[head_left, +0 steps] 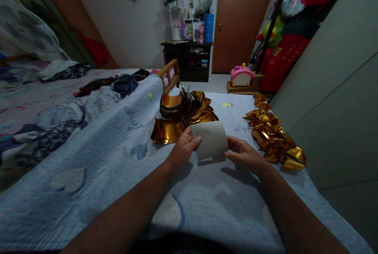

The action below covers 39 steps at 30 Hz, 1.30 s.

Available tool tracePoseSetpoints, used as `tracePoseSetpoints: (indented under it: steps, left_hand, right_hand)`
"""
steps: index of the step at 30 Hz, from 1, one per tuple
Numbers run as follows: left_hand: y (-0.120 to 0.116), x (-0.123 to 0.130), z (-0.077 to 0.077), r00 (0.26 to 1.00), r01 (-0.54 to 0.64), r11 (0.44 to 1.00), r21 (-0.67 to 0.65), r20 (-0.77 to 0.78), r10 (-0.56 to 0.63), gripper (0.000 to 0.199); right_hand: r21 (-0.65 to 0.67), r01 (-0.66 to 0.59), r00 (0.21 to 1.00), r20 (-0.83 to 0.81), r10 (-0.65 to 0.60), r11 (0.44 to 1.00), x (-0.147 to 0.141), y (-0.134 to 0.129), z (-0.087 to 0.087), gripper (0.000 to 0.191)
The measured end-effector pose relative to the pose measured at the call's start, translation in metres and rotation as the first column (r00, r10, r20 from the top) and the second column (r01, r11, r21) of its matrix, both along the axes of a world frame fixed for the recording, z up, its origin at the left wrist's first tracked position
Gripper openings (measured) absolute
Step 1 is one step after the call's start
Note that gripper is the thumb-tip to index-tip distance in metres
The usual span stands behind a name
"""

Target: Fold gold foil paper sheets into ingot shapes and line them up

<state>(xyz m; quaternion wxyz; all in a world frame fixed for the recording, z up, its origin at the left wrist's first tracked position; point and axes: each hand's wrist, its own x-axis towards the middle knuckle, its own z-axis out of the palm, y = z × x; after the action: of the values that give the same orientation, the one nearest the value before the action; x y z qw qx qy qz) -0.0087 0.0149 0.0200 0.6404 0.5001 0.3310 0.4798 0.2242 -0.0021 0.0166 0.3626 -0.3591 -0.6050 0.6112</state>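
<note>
A pale, slightly curved paper sheet [211,139] is held up between both hands above the blue cloth. My left hand [186,145] pinches its left edge, thumb on the face. At the right edge is my right hand [240,152], its thumb and fingers closed around the sheet's side. Just behind the sheet lies a fanned pile of shiny gold sheets [169,128]. Folded gold foil pieces [271,128] form a long heap along the right side of the cloth.
The blue patterned cloth [136,191] covers the surface beneath. Crumpled clothes and bedding [76,108] lie at left. A small wooden frame [169,73] stands behind the gold pile. Farther back are a dark cabinet [187,63], a pink toy [241,76] and a brown door [239,21].
</note>
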Motion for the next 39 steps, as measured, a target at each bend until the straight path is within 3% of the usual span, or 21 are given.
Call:
tracePoseSetpoints:
  steps: [3, 6, 9, 11, 14, 17, 23, 26, 30, 34, 39]
  left_hand:
    - [0.001, 0.002, -0.005, 1.000, -0.002, 0.996, -0.085, 0.002, 0.002, 0.048]
    - [0.002, 0.002, -0.011, 0.998, -0.046, 0.991, -0.123, -0.049, 0.040, 0.056]
    - [0.004, 0.002, -0.016, 0.986, -0.072, 0.997, -0.031, -0.152, 0.067, 0.065]
    - [0.005, 0.001, -0.020, 0.955, -0.067, 0.993, 0.101, -0.280, 0.093, 0.065]
    - [0.005, -0.001, -0.023, 0.837, -0.029, 0.964, 0.263, -0.521, 0.168, 0.051]
    - [0.005, -0.001, -0.022, 0.722, 0.028, 0.941, 0.336, -0.658, 0.214, 0.032]
    - [0.007, -0.002, -0.019, 0.624, 0.097, 0.899, 0.428, -0.729, 0.279, 0.020]
    - [0.007, -0.002, -0.020, 0.596, 0.127, 0.885, 0.447, -0.748, 0.293, 0.023]
    - [0.005, 0.000, -0.024, 0.494, 0.193, 0.862, 0.468, -0.805, 0.327, 0.029]
    - [0.004, 0.002, -0.027, 0.393, 0.248, 0.841, 0.480, -0.844, 0.366, 0.034]
    - [0.005, 0.002, -0.028, 0.379, 0.257, 0.828, 0.498, -0.840, 0.387, 0.035]
  right_hand:
    - [-0.152, -0.009, 0.998, -0.064, -0.001, 0.988, -0.004, -0.002, -0.001, 0.045]
    - [-0.240, 0.057, 0.997, -0.034, -0.067, 0.969, -0.005, -0.003, -0.003, 0.063]
    - [-0.246, 0.098, 0.995, 0.017, -0.097, 0.964, -0.005, -0.004, -0.003, 0.087]
    - [-0.223, 0.093, 0.995, 0.064, -0.081, 0.970, -0.005, -0.004, -0.002, 0.089]
    - [-0.179, 0.080, 0.988, 0.143, -0.054, 0.981, -0.004, -0.004, -0.001, 0.059]
    - [-0.125, 0.077, 0.970, 0.237, -0.045, 0.989, -0.001, -0.003, -0.002, 0.031]
    - [0.015, 0.026, 0.939, 0.343, -0.030, 1.000, 0.005, -0.001, -0.009, 0.037]
    - [0.173, -0.020, 0.922, 0.383, -0.049, 0.985, 0.002, -0.001, -0.013, 0.033]
    - [0.408, -0.087, 0.845, 0.513, -0.149, 0.909, -0.001, -0.002, -0.011, 0.040]
    - [0.520, -0.163, 0.752, 0.615, -0.235, 0.838, -0.002, -0.006, -0.006, 0.047]
    - [0.558, -0.339, 0.742, 0.654, -0.150, 0.757, -0.002, -0.010, -0.004, 0.038]
